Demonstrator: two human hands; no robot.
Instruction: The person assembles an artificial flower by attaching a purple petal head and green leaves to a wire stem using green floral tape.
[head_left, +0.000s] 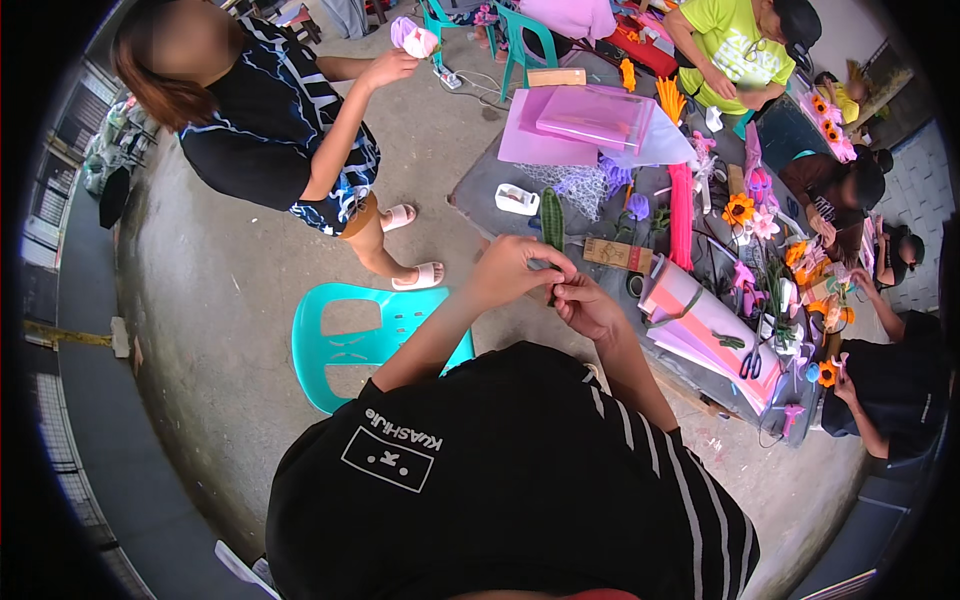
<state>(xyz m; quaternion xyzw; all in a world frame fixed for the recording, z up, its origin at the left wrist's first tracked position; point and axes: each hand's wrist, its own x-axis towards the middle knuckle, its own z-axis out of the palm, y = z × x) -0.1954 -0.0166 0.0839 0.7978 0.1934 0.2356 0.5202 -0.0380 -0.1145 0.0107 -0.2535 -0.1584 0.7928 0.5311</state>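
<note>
Between my two hands, near the table's near left edge, a green leaf (553, 219) made of fuzzy craft stems stands upright. My left hand (517, 270) pinches it from the left with thumb and forefinger. Lower down, my right hand (586, 301) closes its fingertips on the leaf's base. Just behind the leaf, a white tape dispenser (517, 199) sits on the grey table (480, 184). A small cardboard box (617, 256) lies right of the leaf, with a purple flower (637, 206) beyond it.
A teal plastic chair (379, 330) stands at my left. A person (255, 112) nearby holds pink and purple flowers (415, 37). Wrapping sheets (592, 120), pink stems (680, 217), a paper roll (709, 322), scissors (751, 363) and glue guns (744, 285) crowd the table. Several people work around it.
</note>
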